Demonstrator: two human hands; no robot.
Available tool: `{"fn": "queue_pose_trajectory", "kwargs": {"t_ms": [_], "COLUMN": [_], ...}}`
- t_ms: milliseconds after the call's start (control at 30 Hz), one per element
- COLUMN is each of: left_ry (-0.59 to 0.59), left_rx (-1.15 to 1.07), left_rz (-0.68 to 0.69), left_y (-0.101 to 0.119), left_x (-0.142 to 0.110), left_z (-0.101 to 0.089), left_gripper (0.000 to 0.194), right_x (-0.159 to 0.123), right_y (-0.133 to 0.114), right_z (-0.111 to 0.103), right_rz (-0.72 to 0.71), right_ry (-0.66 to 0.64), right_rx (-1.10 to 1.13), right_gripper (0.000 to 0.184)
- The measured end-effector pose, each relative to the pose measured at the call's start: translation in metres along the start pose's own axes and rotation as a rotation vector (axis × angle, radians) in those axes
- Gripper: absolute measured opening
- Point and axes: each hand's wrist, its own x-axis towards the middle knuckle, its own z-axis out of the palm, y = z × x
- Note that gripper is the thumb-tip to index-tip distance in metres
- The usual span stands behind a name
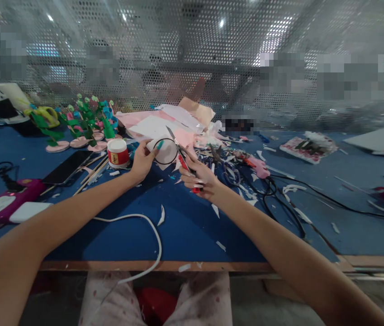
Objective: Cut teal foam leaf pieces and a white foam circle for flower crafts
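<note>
My left hand [142, 160] pinches a piece of white paper [166, 152] between thumb and fingers. A dark circle runs around that paper; I cannot tell whether it is drawn or a separate ring. My right hand [200, 176] is closed around red-handled scissors [182, 161]. Their blades point up and away, close to the right edge of the circle, and look slightly apart. Behind both hands lies a heap of white and pink paper sheets [151, 127]. To the left of my left hand stands a red and white tub [117, 154].
Green paper plants on pink round bases [58, 146] and a dark phone [68, 166] are at left, near a purple power strip [15, 199]. A white cable [154, 231] crosses the front edge. A pink glue gun [258, 166] and paper scraps lie right. Perforated metal mesh [178, 45] rises behind.
</note>
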Motion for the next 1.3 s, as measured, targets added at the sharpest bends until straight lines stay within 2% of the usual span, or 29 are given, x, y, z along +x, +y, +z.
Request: {"fn": "queue_pose_trajectory", "kwargs": {"t_ms": [67,200,300,500,600,833,1033,1300], "left_ry": [-0.075,-0.176,-0.141,-0.053,-0.037,-0.067,-0.075,-0.118], "left_rx": [0.011,0.012,0.025,0.051,0.025,-0.04,-0.003,-0.035], "left_rz": [0.056,0.1,0.114,0.037,0.044,0.078,0.068,0.145], "left_y": [-0.0002,-0.0005,-0.0016,-0.0046,-0.0069,-0.0067,-0.0051,-0.0072], "left_x": [-0.0008,-0.0025,-0.0023,-0.0003,0.001,0.0007,0.0012,0.0027], "left_z": [0.0005,0.001,0.0004,-0.0004,-0.0006,-0.0012,-0.0008,-0.0012], "left_gripper": [0.04,0.061,0.064,0.056,0.054,0.055,0.054,0.052], "right_x": [0.0006,0.0014,0.0015,-0.0007,-0.0023,-0.0028,-0.0034,-0.0037], "right_y": [-0.0001,0.0005,0.0015,0.0014,0.0012,0.0014,0.0005,-0.0007], "right_z": [-0.0004,-0.0006,-0.0001,0.0016,0.0039,0.0041,0.0031,0.0023], "right_rz": [0.012,0.041,0.005,0.007,0.007,0.016,0.033,0.053], "right_ry": [-0.001,-0.013,-0.026,-0.032,-0.02,-0.027,-0.029,-0.045], "right_rx": [0.007,0.004,0.018,0.026,0.017,0.034,0.02,0.05], "right_gripper": [0.033,0.028,0.03,0.035,0.039,0.038,0.032,0.033]}}
